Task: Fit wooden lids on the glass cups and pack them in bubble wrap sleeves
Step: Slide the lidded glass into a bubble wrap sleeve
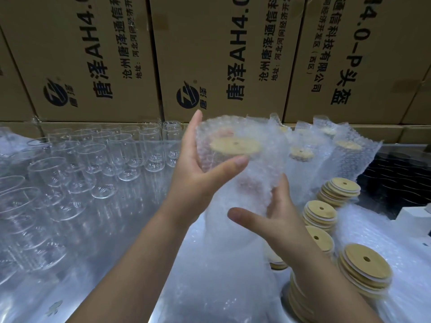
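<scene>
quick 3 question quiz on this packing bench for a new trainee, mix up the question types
1. True or false: a wooden lid already sits inside the bubble wrap sleeve that the left hand grips.
2. The stacks of spare lids lie: A) left of the hands, B) right of the hands, C) nowhere in view.
3. Fill in: the bare glass cups stand on the person's ____ side.
Key: 1 true; 2 B; 3 left.

Right hand (277, 217): far fingers hidden behind bubble wrap sleeve (258, 164). Glass cup (211, 163) inside sleeve: outline blurred by wrap. Lid stack (300, 299): partly covered by right forearm. Cardboard boxes (221, 54), leftmost glasses (14, 206): cropped by frame edges.
</scene>
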